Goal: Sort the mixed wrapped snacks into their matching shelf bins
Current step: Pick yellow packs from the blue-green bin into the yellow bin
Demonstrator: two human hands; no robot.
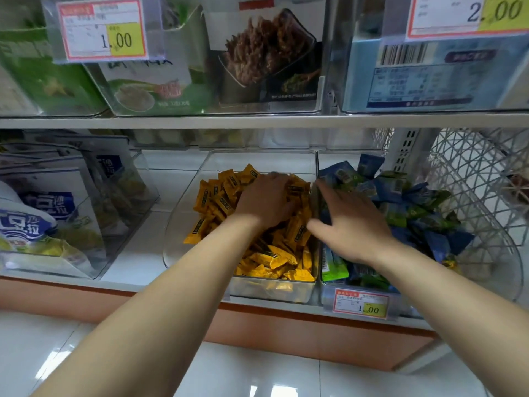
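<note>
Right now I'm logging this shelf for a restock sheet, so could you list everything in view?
small yellow wrapped snacks: many, yellow, in the clear plastic middle bin on the lower shelf
small blue and green wrapped snacks: many, blue and green, in the clear bin to its right
price tag reading 1.00: one, white, red and yellow, on that right bin's front
large blue and white snack bags: several, in the clear bin at lower left
boxed goods: several, green, dark and pale blue, in clear upper-shelf bins
white wire basket: one, far right
left hand: on the yellow snacks
right hand: over the blue and green snacks
</note>
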